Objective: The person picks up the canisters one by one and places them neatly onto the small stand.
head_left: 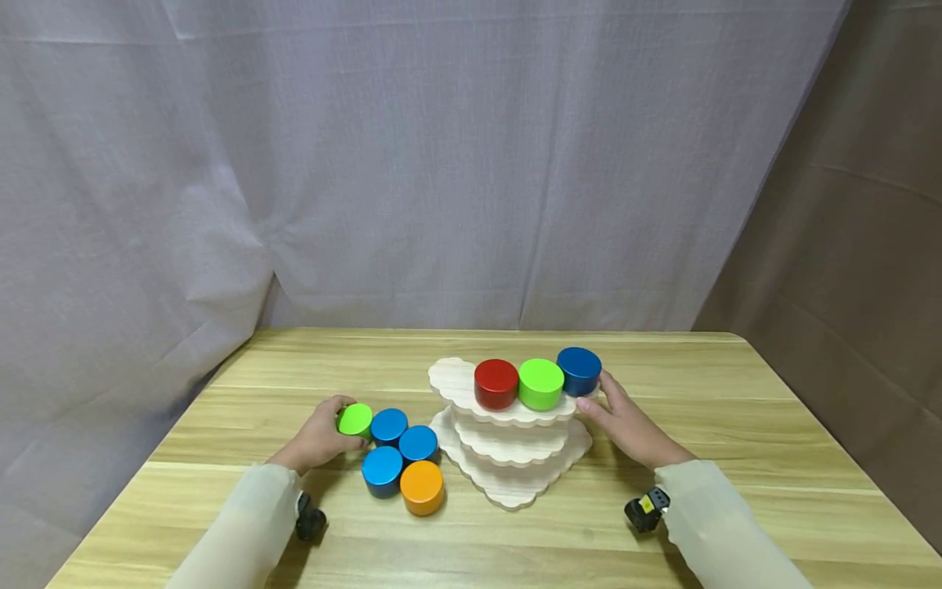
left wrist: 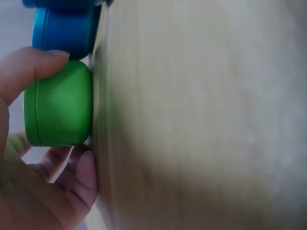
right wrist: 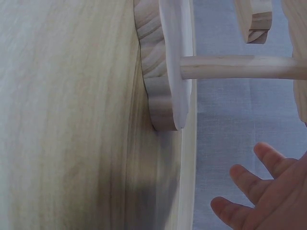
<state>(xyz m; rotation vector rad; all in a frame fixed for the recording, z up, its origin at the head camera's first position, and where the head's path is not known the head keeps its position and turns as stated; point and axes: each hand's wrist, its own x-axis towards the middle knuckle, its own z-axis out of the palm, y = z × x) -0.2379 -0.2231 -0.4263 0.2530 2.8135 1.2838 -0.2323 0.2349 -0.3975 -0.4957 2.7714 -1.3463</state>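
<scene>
My left hand (head_left: 327,435) grips a bright green round tin (head_left: 356,420) at the table's left, thumb on one side and fingers round the other. In the left wrist view the tin (left wrist: 62,105) stands close against the tabletop, beside a blue tin (left wrist: 69,31). At the other side, my right hand (head_left: 629,427) holds a dark blue tin (head_left: 579,370) at the right corner of a three-tier wooden stand (head_left: 515,450), thumb near the top shelf's edge. Its other fingers (right wrist: 249,184) spread out in the right wrist view, where that tin is hidden.
A red tin (head_left: 496,384) and a green tin (head_left: 540,384) sit on the top shelf. Three blue tins (head_left: 383,470) and an orange tin (head_left: 423,487) cluster left of the stand. A grey curtain (head_left: 412,164) hangs behind the table. A wooden post (right wrist: 240,67) joins the tiers.
</scene>
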